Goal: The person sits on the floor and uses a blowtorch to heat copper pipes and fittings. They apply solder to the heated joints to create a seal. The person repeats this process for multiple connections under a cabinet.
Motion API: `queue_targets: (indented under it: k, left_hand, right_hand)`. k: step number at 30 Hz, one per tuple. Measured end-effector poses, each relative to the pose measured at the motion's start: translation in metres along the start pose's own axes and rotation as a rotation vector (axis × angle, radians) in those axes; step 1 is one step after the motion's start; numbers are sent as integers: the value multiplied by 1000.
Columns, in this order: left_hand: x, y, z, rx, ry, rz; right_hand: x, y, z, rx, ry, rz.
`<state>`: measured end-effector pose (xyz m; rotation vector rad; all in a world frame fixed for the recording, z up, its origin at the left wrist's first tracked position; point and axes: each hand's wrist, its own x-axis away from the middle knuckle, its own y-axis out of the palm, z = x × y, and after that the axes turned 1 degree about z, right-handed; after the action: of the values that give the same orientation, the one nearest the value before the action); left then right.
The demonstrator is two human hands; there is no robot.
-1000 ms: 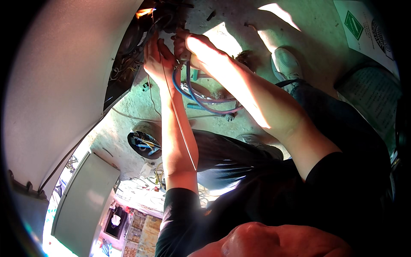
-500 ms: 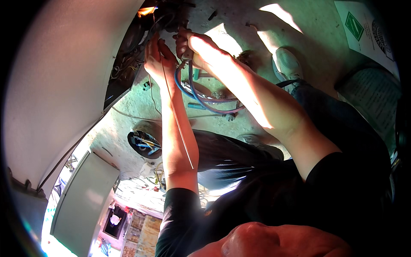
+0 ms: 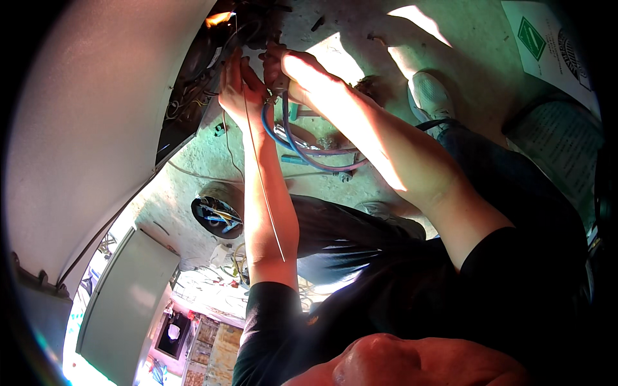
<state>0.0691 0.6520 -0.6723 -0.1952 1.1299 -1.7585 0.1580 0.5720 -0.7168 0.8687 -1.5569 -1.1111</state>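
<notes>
My left hand is closed on a thin metal filler rod. The rod's long tail runs back over my left forearm, and its front reaches up toward an orange flame. Right beside it, my right hand is wrapped around the handle of a gas torch. Two bluish hoses leave the handle and curve down to the right. The flame burns at the dark opening of a large pale cabinet. Shadow hides the torch tip and the spot being heated.
A round container of tools stands on the concrete floor left of my left forearm. A pale panel leans at lower left. A printed white sheet or box lies at far right, past my shoe. Cables trail across the floor.
The rod's tail end has swung slightly left and down along my forearm. Both hands have stayed nearly in place, and the flame still burns.
</notes>
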Motion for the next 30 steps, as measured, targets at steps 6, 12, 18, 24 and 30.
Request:
queue_targets:
  k: [6,12,18,24,30]
  left_hand:
    - [1,-1,-7,33,-35,30]
    - [-1,1,-10,-18,-10,43]
    - [-1,2,-6,14,-19,44]
    - [-4,1,-6,-17,13,46]
    - [-4,-2,-7,-28,15,51]
  right_hand:
    - [-8,9,0,-129,33,119]
    - [-14,25,-7,-56,127,354]
    - [-15,15,-4,-196,124,284]
    - [-8,20,-10,-211,128,227]
    - [10,34,-13,-166,63,188]
